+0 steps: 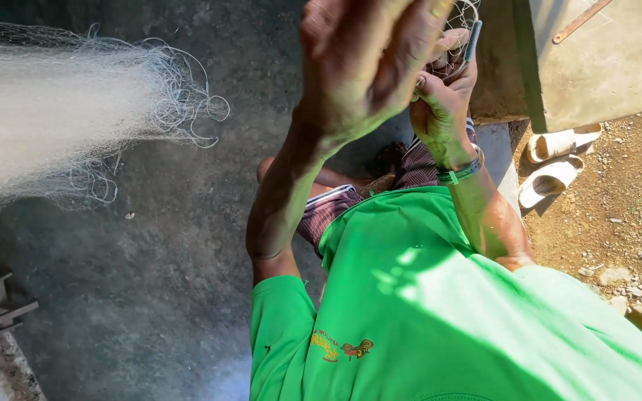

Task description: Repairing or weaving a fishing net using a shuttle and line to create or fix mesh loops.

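1. Head view, top centre: left hand (369, 63) raised close and blurred, fingers loosely curled, grip impossible to tell.
2. Just right of it: right hand (443, 104), fingers pinching thin netting line (464, 16) and a grey needle (473, 41).
3. Upper left: pale net heap (46, 111) on the concrete floor (150, 282).

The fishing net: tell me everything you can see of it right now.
The fishing net is fine, pale whitish mesh, apparently thin monofilament. Its bulk lies bunched and spread on the dark concrete floor at upper left, sunlit, with loose curling strands at its right edge. A separate bit of mesh shows at the top, by the right hand and left hand; the exact grip is blurred.
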